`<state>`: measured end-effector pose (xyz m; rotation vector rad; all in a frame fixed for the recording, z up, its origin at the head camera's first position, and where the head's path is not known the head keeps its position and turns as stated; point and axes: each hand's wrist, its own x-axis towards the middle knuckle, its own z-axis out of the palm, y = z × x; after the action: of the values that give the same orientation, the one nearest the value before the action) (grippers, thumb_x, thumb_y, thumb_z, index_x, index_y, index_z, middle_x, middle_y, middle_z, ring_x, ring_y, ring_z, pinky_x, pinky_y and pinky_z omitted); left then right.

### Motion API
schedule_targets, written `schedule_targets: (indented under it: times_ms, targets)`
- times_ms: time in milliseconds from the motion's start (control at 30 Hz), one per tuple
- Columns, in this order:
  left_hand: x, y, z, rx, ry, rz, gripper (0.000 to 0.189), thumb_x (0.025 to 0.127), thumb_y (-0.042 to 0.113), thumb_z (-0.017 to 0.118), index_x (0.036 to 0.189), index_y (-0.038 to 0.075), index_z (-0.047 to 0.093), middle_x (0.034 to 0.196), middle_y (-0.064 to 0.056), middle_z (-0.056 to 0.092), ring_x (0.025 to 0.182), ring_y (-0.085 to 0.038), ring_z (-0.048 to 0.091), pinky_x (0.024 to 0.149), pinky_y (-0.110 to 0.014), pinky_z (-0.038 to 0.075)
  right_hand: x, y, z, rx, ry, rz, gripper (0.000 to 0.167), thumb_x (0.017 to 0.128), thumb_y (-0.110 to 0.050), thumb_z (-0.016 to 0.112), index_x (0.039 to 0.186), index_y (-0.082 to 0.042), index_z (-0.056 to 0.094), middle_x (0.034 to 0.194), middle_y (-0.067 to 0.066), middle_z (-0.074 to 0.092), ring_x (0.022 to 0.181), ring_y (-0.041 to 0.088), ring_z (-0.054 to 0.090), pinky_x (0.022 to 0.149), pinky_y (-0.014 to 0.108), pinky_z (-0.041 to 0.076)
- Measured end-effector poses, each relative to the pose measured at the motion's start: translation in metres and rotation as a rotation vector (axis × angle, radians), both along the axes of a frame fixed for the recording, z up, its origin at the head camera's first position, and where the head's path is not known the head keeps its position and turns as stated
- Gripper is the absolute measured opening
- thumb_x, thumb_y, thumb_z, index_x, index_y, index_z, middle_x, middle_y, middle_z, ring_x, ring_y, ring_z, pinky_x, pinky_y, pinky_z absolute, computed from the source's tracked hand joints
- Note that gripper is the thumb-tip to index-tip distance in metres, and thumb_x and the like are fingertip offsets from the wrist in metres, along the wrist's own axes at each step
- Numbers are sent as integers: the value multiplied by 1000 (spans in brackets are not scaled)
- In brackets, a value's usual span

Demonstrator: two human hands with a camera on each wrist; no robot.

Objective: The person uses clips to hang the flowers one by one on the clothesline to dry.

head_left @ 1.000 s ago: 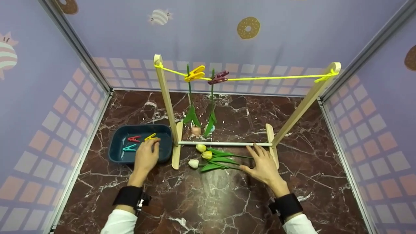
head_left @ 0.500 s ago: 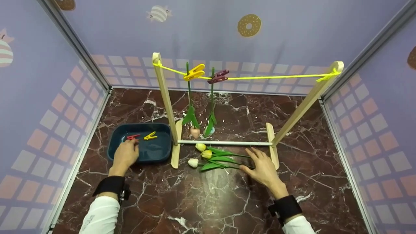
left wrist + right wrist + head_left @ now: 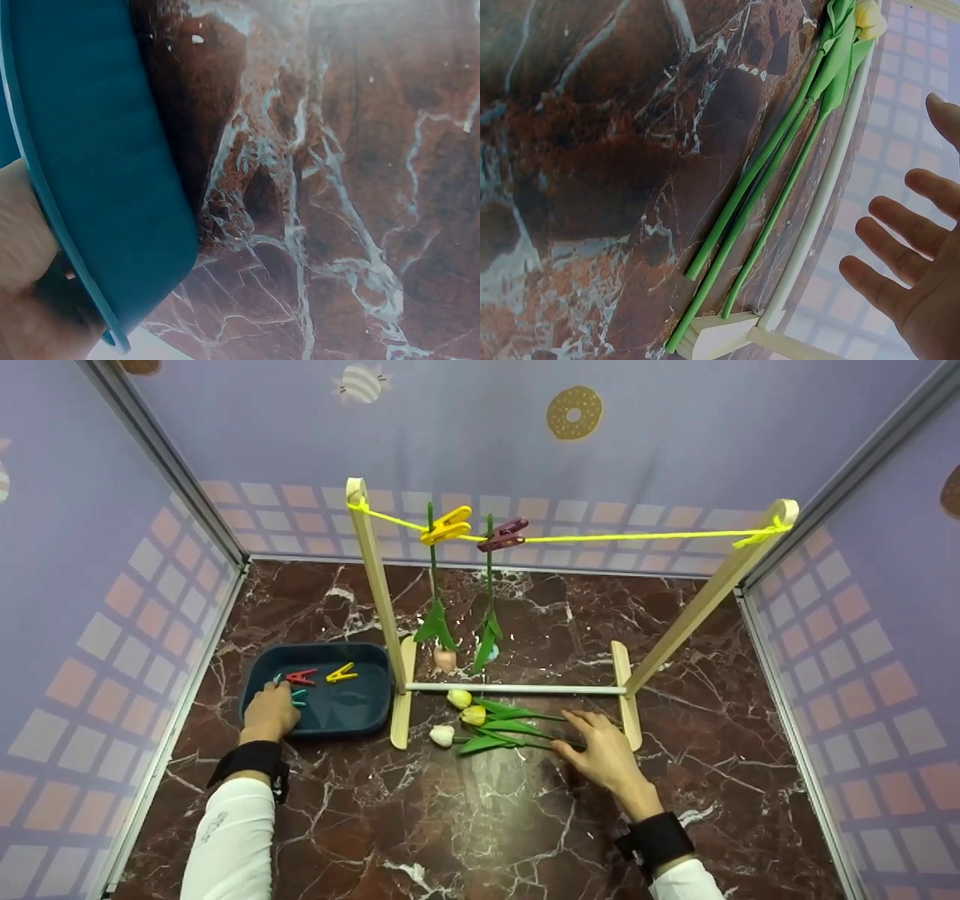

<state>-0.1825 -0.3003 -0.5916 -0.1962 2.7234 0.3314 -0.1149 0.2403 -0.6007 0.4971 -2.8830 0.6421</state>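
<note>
My left hand (image 3: 271, 712) reaches into a dark teal basin (image 3: 379, 720), over a teal clothespin (image 3: 298, 697). Its fingertips are hidden, so whether they pinch the clothespin cannot be made out; a second teal bit shows just past them. A red clothespin (image 3: 302, 677) and a yellow clothespin (image 3: 342, 673) lie in the basin too. Spread and relaxed, my right hand (image 3: 604, 754) hovers above the stem ends of three tulips, two yellow (image 3: 472, 715) and one white (image 3: 442, 736). In the right wrist view, its fingers stand apart from the green stems (image 3: 757, 195).
A wooden rack (image 3: 379, 592) carries a yellow string (image 3: 637, 537). Two tulips hang head-down from it, held by a yellow clothespin (image 3: 446, 526) and a maroon clothespin (image 3: 502, 535). A white crossbar (image 3: 517, 688) joins the rack's feet. Patterned walls enclose the marbled surface.
My left hand has moved leftward within the basin, from beside the yellow clothespin to the teal one. My right hand stays near the stems, barely shifted. The hanging tulips have not moved on the string.
</note>
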Motion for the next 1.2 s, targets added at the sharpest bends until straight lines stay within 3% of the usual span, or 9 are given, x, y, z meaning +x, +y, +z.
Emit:
schedule_targets:
  times_ms: [200,400,700,933,1200]
  targets:
    - [-5,1,-4,-23,20,22,50,92,4,56,136,-16,44,134,-44,41,121,-60,46,101,-64,44,-1,-1,0,-8,9,7,55,84,-38,77,130,-10,65,122,16,68,109,36,66,89,52,54]
    - [-5,1,-9,-31,96,45,34,91,1,56,120,-16,57,119,-41,54,106,-56,59,89,-62,50,-1,-3,1,2,0,2,55,85,-39,76,130,-10,66,123,16,68,109,36,66,88,52,55]
    - [-1,4,-7,38,204,46,25,91,2,53,107,-13,63,104,-37,62,93,-54,63,79,-62,51,-2,-5,3,-28,-44,-2,55,87,-43,73,132,-10,65,123,16,68,111,36,66,90,52,55]
    - [-4,22,8,118,318,41,37,94,6,59,127,-10,59,116,-33,59,100,-51,61,86,-59,51,-3,-4,6,-24,-58,-12,57,87,-44,73,133,-10,64,123,15,68,111,35,66,91,52,55]
    - [-5,45,27,194,415,60,35,95,8,59,127,-8,60,119,-29,58,105,-47,61,89,-56,51,-6,-8,8,-51,-35,-17,56,86,-45,74,129,-9,66,120,14,69,110,35,66,91,52,54]
